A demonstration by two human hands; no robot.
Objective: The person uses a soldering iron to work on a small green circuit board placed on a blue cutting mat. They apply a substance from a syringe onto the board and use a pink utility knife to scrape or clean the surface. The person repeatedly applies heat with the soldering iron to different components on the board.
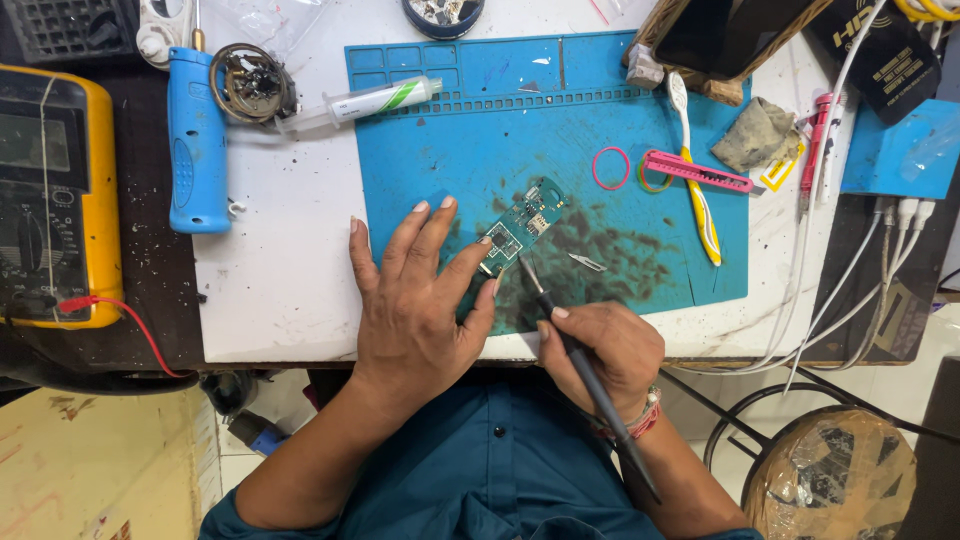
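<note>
left hand [415, 300] flat, fingertips pinning green circuit board [520, 225] steady on blue mat [620, 150] | right hand [605, 350] grasping soldering iron [570, 340] pen-style, tip at board's near edge (syringe [365, 102] far left)

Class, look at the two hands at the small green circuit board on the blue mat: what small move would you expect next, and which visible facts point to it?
Probably the right hand eases the tip of the thin dark tool the last bit forward onto the green circuit board. The tip sits just short of the board's lower edge, angled toward it, while the left hand pins the board flat on the blue mat with its fingers.
</note>
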